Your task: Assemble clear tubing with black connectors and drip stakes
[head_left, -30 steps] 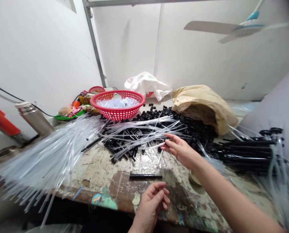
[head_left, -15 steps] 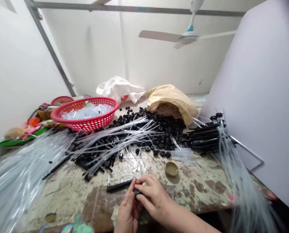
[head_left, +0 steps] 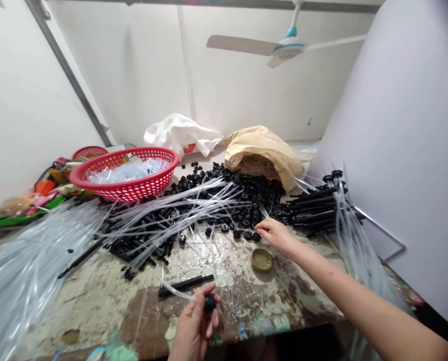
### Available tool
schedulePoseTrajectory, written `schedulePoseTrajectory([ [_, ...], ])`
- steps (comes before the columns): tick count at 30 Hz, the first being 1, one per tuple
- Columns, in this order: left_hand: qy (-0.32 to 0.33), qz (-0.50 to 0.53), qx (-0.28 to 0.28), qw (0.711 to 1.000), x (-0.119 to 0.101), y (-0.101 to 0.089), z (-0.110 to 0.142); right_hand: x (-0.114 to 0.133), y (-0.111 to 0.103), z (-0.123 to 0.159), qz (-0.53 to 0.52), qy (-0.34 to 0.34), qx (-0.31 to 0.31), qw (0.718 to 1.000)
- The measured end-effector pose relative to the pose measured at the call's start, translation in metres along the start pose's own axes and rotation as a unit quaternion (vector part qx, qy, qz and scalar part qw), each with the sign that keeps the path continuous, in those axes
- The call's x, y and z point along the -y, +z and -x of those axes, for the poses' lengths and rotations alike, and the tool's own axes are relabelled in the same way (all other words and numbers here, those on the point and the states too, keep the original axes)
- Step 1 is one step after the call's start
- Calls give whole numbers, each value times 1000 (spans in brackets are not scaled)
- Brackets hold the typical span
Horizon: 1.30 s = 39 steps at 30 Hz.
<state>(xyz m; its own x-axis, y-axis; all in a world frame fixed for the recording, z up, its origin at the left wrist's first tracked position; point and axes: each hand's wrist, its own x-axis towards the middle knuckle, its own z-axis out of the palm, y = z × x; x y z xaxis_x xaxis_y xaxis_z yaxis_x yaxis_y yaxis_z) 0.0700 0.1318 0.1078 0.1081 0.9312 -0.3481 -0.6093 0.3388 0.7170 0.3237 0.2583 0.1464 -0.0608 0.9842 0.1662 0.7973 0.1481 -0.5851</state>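
Left hand [head_left: 197,321]: low over the near edge of the table [head_left: 96,296], thumb and fingers closed on a round black cap [head_left: 209,303]. A curved clear tube [head_left: 177,292] runs from this grip, out to the left.

Just beyond, a black cylinder [head_left: 186,285] lies aslant on the table, its left end nearer the edge. The clear tube passes close by it.

Right hand [head_left: 278,238]: arm stretched forward, fingertips drawn close together at the near fringe of the black cap pile [head_left: 254,193]. Cannot tell whether anything is pinched there. A shallow round dish [head_left: 262,260] sits on the near side of this hand.

Mid-table: loose clear tubes [head_left: 186,200] strewn across black rods [head_left: 141,245] and caps. Left: a broad spread of clear tubing [head_left: 39,255]. Right: stacked black cylinders [head_left: 314,213], with more clear strands hanging beside them.

Behind: red perforated basket [head_left: 134,189] holding clear plastic pieces [head_left: 130,170]; white plastic bag [head_left: 179,133]; open brown paper bag [head_left: 261,140], its mouth over the cap pile.
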Motion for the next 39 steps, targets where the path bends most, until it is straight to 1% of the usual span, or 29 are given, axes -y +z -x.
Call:
schedulePoseTrajectory([
  [4,-14,-3,-13,1000,0,-2,2,-3,23,-22,8,1,1,1000],
  [7,-4,-22,-4,1000,0,-4,2,0,26,-33,-9,5,-5,1000],
  [9,1,-32,8,999,0,-5,2,3,17,-37,-35,6,-9,999],
  [12,2,-49,23,999,1,-4,3,12,-4,-33,-91,20,-13,996],
  [15,12,-58,29,998,2,-4,5,27,-23,-13,-153,40,11,987],
  [18,20,-60,28,998,3,-3,6,42,-29,16,-219,50,61,973],
  [20,22,-64,29,997,3,-2,7,51,-24,34,-229,45,91,968],
  [21,23,-66,32,997,3,-2,7,54,-18,39,-218,34,102,970],
  [23,27,-71,36,996,4,-2,7,60,-3,43,-177,-8,115,978],
  [26,35,-74,39,996,5,-2,8,67,21,31,-122,-72,106,984],
  [28,36,-72,41,996,6,-3,9,71,31,19,-105,-86,91,987],
  [30,33,-67,42,996,6,-4,10,76,36,11,-103,-84,89,987],
  [32,30,-65,41,997,6,-5,10,83,37,12,-110,-84,107,985],
  [35,26,-64,39,997,5,-5,11,93,36,25,-131,-76,153,977],
  [39,20,-63,47,997,5,-6,10,103,34,49,-166,-26,210,963],
])
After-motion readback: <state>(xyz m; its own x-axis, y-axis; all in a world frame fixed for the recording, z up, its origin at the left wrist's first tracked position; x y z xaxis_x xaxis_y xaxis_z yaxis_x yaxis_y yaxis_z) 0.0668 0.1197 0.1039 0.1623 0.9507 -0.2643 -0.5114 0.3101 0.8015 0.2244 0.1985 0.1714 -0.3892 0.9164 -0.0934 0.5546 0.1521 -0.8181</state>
